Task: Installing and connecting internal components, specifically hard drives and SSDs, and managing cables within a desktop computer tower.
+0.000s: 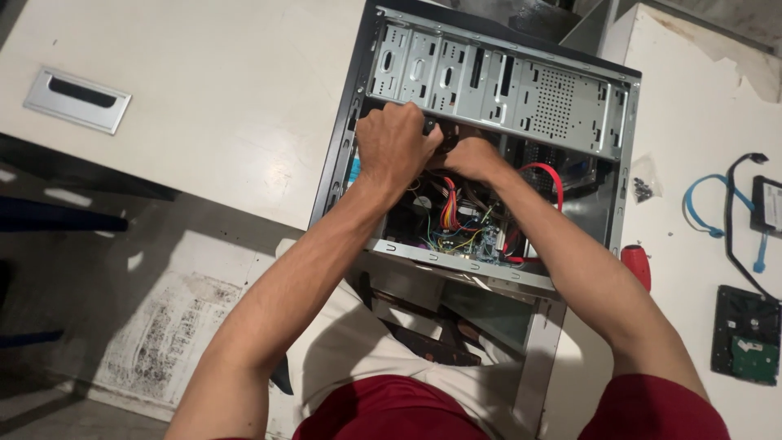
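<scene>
An open desktop computer case stands before me with its side panel off, showing metal drive bays at the far side. My left hand is closed around a dark part just under the bays. My right hand reaches in beside it, fingers curled on the same dark part; what exactly they hold is hidden. Below the hands lie bundled coloured wires and a red flat cable.
A red-handled screwdriver lies right of the case. On the white table are a small bag of screws, a blue cable, a black cable and a bare hard drive. A cream cabinet with a metal handle stands left.
</scene>
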